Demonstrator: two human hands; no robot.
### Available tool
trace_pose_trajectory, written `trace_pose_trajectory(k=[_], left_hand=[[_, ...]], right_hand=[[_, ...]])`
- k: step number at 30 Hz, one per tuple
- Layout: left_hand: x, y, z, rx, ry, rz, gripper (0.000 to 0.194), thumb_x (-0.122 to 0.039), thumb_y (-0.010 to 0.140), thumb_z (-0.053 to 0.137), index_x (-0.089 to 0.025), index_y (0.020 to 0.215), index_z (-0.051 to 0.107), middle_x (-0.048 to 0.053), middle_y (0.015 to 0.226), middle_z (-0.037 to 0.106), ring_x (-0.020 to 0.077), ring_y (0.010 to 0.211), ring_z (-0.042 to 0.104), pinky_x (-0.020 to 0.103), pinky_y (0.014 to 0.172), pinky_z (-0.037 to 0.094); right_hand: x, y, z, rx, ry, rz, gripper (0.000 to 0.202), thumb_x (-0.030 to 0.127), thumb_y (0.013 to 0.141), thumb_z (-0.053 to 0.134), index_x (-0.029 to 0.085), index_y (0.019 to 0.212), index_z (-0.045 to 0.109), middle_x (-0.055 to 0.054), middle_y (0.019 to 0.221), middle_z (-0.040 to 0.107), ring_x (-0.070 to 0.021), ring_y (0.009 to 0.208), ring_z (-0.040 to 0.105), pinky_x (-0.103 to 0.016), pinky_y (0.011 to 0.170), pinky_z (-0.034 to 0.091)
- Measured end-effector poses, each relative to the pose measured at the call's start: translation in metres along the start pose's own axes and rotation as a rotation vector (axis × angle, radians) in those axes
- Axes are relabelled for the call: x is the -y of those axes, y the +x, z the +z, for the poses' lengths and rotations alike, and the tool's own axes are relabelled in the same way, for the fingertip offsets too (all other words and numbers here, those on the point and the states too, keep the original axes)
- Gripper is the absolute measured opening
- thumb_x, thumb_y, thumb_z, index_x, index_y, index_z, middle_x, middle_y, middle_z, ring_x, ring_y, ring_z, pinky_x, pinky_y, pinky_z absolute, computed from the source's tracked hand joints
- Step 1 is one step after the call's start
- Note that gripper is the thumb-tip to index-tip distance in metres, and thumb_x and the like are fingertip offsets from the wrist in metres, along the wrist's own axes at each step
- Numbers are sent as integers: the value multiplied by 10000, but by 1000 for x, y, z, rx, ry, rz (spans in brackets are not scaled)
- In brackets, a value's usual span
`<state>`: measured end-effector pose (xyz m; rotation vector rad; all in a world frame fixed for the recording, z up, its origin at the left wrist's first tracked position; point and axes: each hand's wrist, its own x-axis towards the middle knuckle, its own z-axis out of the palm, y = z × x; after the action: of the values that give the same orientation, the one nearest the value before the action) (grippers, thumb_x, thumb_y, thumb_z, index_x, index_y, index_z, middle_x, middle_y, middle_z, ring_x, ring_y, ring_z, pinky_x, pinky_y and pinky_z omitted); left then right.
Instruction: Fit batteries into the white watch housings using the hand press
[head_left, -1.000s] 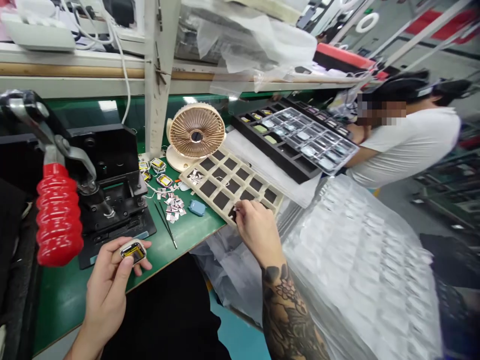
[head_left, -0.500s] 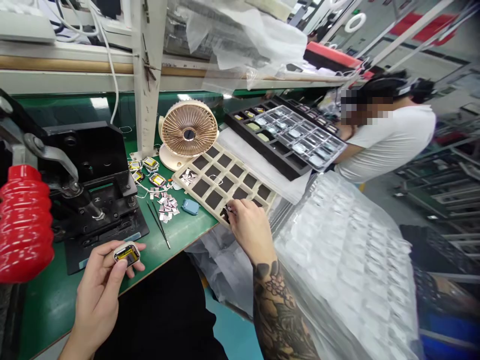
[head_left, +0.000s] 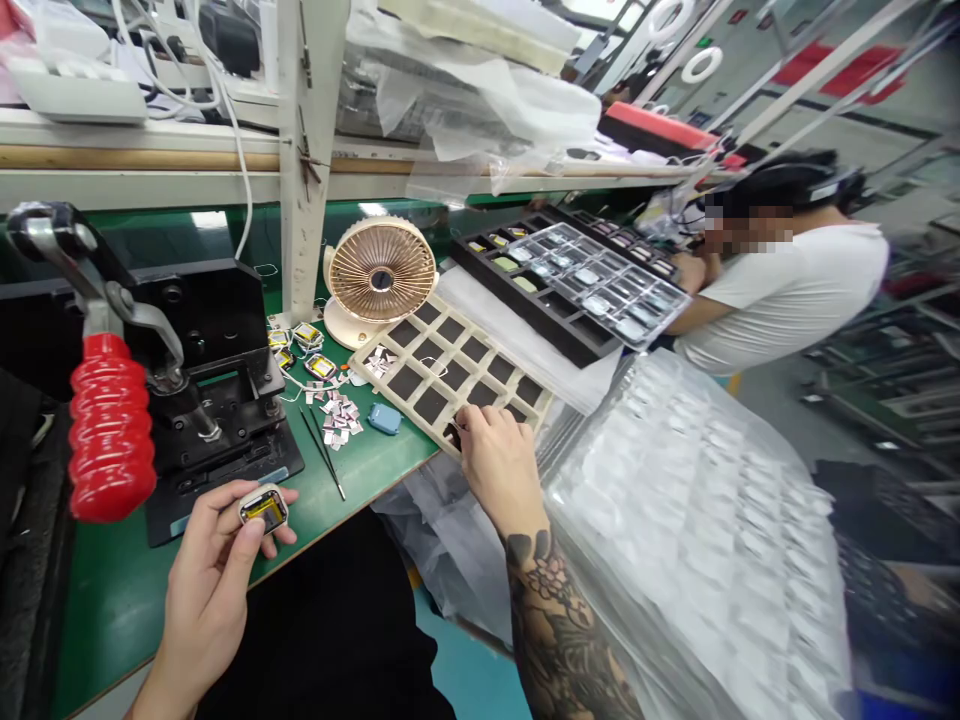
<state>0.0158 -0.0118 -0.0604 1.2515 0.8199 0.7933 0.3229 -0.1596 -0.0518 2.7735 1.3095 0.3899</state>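
Note:
My left hand (head_left: 214,580) holds a small watch-like case (head_left: 264,509) between thumb and fingers, its open side with yellow and black parts facing up. Over the front corner of a cream compartment tray (head_left: 411,403) is my right hand (head_left: 499,460), fingers pinched down into a compartment. What those fingertips grip is hidden. Black tweezers (head_left: 324,455) lie on the green table (head_left: 382,468), near a blue case (head_left: 385,418) and a pile of small white pieces (head_left: 341,417). Several open cases with yellow parts (head_left: 320,366) sit behind them.
A black press with a red handle (head_left: 112,430) stands at the left. Behind the tray is a beige fan (head_left: 381,280). Black foam trays (head_left: 570,340) and plastic-wrapped clear trays (head_left: 690,540) are at the right. A person in white (head_left: 802,270) sits beyond.
The camera view has shifted slightly, so the press and its red handle show more fully. My left hand still holds the case, and my right hand remains at the same tray corner.

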Motion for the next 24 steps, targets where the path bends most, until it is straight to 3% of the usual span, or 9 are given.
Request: trace_pose_trajectory(k=[4,6,8,12,16,20,24], left_hand=[[4,1,-6,16,38,-8,331,-436,1064,723,-218,1287,611,124,1235,833,224,830,787,359,750,621],[10,2,-11,59,96,-11,285,-421,1068,719,-215,1252,649,123,1285,820,216,840,784,355,774,628],[16,5,-16,159,194,11,242,-402,1082,698,-221,1242,700,101,1256,822,203,835,774,338,776,620],[18,8,-20,320,432,179,175,-342,1096,675,-241,1207,766,53,1076,804,195,882,741,307,805,554],[8,12,-16,386,460,262,146,-316,1103,661,-228,1123,775,40,965,743,180,848,672,300,775,489],[-1,15,-13,404,404,225,162,-328,1111,655,-241,1164,781,29,981,722,176,888,650,293,805,469],[-2,14,-11,360,395,209,177,-338,1116,655,-241,1167,794,18,951,691,152,819,593,277,743,428]], right_hand=[[-1,-4,-21,-227,232,93,246,169,1104,446,203,1169,680,-112,1063,645,-272,974,598,-414,846,437],[6,-5,-32,-384,528,112,236,216,1125,464,227,1126,700,-92,1067,641,-244,958,620,-398,846,487],[25,-6,-38,-455,876,53,185,245,1119,544,248,1073,724,-65,1043,659,-223,965,645,-385,857,519],[90,-9,-29,-275,1473,-129,90,243,1062,702,261,1087,787,-45,1011,708,-197,945,674,-351,827,541],[148,-10,-17,-60,1778,-264,47,267,1021,780,256,1044,819,-38,944,734,-179,854,682,-319,741,537],[164,-7,-11,-49,1781,-398,43,234,1007,794,246,972,816,-24,866,745,-165,789,678,-304,700,522],[157,-7,-10,-148,1739,-370,87,181,1027,746,240,968,773,5,780,711,-144,686,626,-298,652,489]])
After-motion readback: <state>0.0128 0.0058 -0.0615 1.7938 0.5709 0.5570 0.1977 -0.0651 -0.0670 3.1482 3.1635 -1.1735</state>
